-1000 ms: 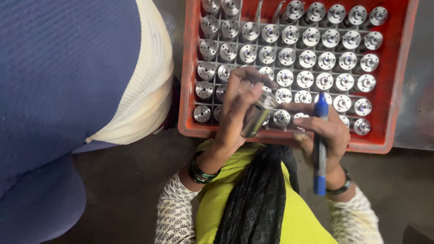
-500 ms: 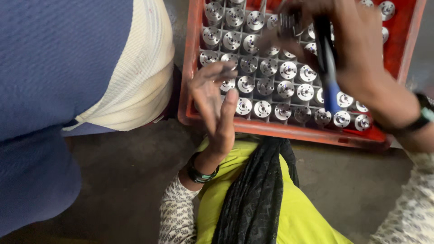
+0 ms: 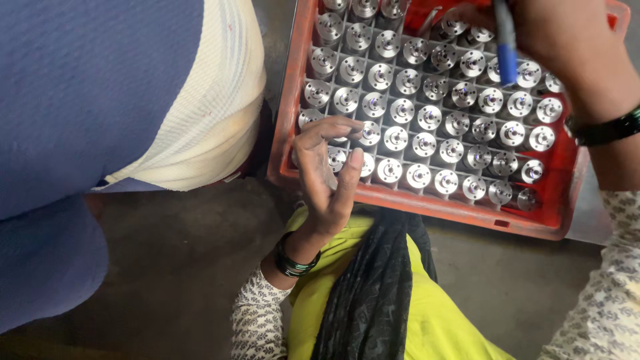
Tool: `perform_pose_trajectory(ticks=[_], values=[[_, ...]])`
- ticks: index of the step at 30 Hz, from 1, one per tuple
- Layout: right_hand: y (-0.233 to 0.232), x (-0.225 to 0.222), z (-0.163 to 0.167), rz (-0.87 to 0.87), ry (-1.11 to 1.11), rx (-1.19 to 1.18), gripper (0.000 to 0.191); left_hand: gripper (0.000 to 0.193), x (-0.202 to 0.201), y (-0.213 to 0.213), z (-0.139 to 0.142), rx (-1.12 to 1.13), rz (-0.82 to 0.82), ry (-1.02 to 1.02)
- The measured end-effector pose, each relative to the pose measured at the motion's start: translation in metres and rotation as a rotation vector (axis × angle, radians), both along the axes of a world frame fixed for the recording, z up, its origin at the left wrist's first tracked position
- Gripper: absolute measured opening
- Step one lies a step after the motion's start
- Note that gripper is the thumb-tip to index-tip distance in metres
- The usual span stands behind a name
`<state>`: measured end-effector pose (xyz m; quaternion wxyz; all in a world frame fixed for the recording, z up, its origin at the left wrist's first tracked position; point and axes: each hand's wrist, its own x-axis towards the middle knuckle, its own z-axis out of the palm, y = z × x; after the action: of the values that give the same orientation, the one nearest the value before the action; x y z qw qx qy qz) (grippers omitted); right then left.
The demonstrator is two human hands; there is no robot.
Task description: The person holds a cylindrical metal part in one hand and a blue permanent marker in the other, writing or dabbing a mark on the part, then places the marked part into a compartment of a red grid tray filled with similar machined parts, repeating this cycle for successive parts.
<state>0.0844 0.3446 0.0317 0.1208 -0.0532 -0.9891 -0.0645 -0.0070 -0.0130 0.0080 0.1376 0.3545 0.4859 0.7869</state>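
On your far left, a co-worker's blue and cream sleeve crowds the red crate. Your left hand hovers over the crate's near-left corner, fingers loosely spread and holding nothing, close above the nearest of the machined metal cylinders standing in rows in the grid. Your right hand is closed around a blue marker pen, tip pointing down over the far-right rows. A bump from the sleeve could jog the crate; the pen could mark the wrong piece, since all look alike.
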Motion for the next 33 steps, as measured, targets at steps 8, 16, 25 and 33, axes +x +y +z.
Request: perform_pose_trajectory(ticks=[8, 16, 25, 33], values=[[-0.045, -0.029, -0.002, 0.042, 0.198, 0.182, 0.039, 0.031, -0.005, 0.008, 0.001, -0.074, -0.059, -0.055], [-0.093, 0.008, 0.091, 0.235, 0.212, 0.007, 0.023, 0.044, -0.011, 0.040, 0.010, -0.071, -0.528, -0.692], [-0.198, 0.081, 0.080, 0.209, 0.567, -0.539, 0.051, 0.042, 0.007, 0.045, -0.001, -0.010, -0.627, -0.897], [-0.246, 0.111, -0.041, -0.173, 0.979, -0.766, 0.049, 0.039, 0.005, 0.035, 0.000, -0.018, -0.614, -0.770]])
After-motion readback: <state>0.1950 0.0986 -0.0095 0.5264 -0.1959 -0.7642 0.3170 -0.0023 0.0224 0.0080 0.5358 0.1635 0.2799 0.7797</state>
